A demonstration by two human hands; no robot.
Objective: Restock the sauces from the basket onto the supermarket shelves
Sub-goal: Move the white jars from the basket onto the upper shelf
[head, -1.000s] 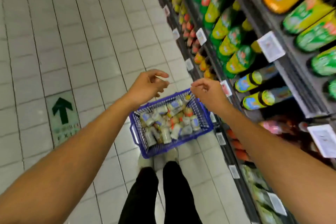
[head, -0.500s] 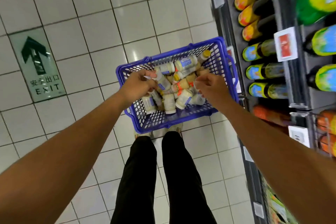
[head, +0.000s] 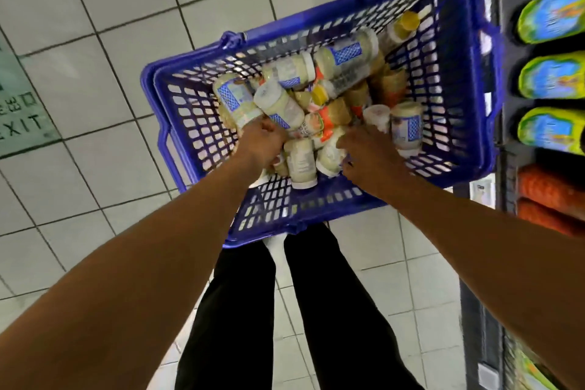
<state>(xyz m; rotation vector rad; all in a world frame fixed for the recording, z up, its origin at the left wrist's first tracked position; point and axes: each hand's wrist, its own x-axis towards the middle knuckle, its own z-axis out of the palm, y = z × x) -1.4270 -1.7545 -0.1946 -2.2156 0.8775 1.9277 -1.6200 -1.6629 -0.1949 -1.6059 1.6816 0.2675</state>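
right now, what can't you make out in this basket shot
- Head view: fingers of the left hand and right hand are buried among the sauce bottles, so any grip is hidden.
- Bottle label text: motion-blurred, too small.
- Blue basket floor: covered by bottles.
- Floor sign: cut off by the left edge.
- Shelf products: blurred, cropped by the right edge.

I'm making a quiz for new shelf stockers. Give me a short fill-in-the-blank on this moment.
1. The sauce jars lie jumbled in a basket coloured ____.
2. The basket stands on the tiled ____.
3. The left hand and right hand both reach ____ the basket.
4. The floor sign reads ____.

Missing words: blue; floor; into; EXIT
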